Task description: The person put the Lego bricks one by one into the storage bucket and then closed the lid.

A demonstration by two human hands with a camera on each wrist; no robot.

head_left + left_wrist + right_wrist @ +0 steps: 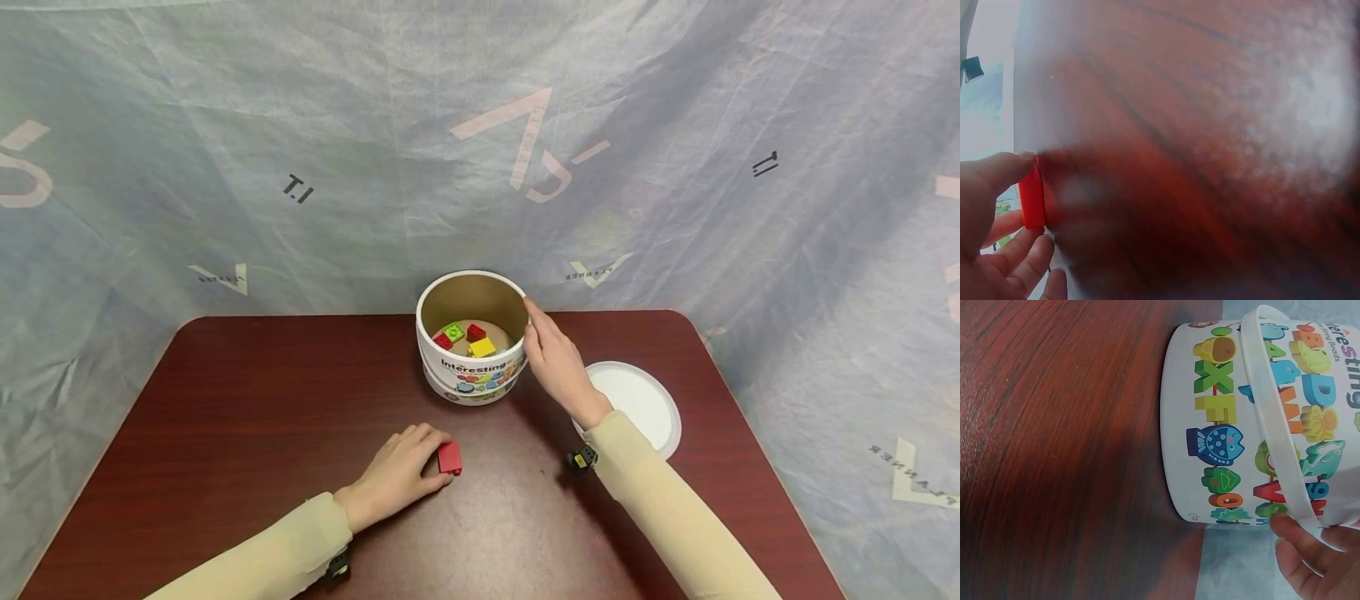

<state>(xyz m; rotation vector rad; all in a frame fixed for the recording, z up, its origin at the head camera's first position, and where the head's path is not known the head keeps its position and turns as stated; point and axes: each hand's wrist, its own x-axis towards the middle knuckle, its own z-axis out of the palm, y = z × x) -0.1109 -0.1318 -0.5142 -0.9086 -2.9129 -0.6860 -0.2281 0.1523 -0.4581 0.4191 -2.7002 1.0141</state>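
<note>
My left hand (395, 475) pinches a red toy brick (450, 457) between thumb and fingers, low over the table in front of the bucket. The left wrist view shows that brick (1033, 199) edge-on, with the thumb on one end and fingers at the other. At the right side of a white printed bucket (457, 381), my right hand (558, 364) grips the rim. In the right wrist view its fingers are beside the white carrying handle (1275, 419). Inside the bucket lie a green brick (453, 332), a yellow brick (482, 347) and two red bricks (476, 332).
A round white lid (645, 404) lies on the table to the right, partly behind the right forearm. The dark red wooden table (285, 392) ends at a grey printed curtain (360, 167) behind the bucket and along both sides.
</note>
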